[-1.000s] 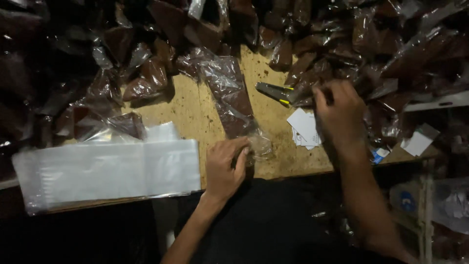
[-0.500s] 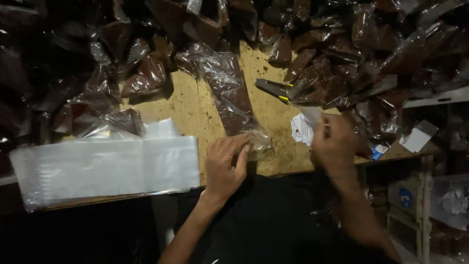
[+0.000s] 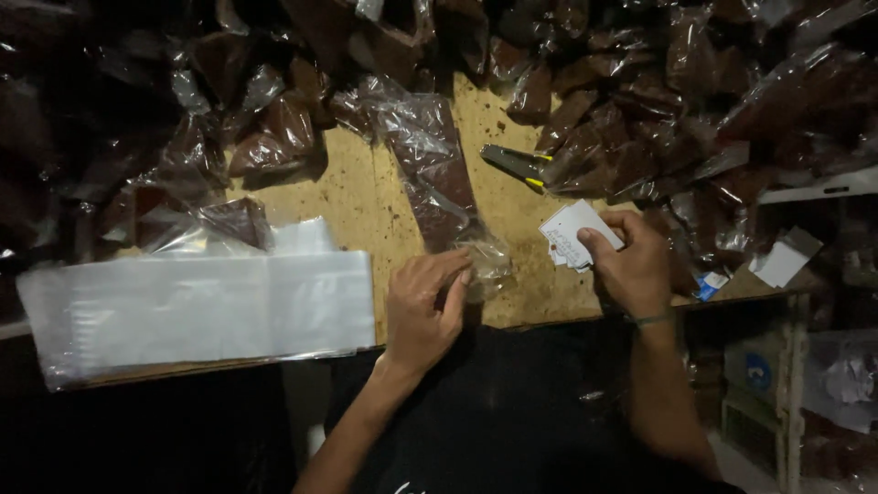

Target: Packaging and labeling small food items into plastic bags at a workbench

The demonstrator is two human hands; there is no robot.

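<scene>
My left hand (image 3: 423, 306) rests at the near edge of the wooden table (image 3: 366, 197), its fingers pinching the open end of a long clear plastic bag (image 3: 437, 178) filled with a dark brown product. The bag lies lengthwise away from me. My right hand (image 3: 627, 261) grips a small stack of white paper cards (image 3: 572, 233), thumb on top, just right of the bag's near end.
A flat pile of clear plastic bags (image 3: 197, 306) lies at the left. Several filled brown bags (image 3: 695, 101) are heaped across the back and right of the table. Pliers with yellow-and-dark handles (image 3: 515, 165) lie beyond the cards. A white card (image 3: 782, 259) sits at the right edge.
My right hand came back from the heap of bags near the pliers toward me and now holds the white cards. The left hand stayed on the bag's end.
</scene>
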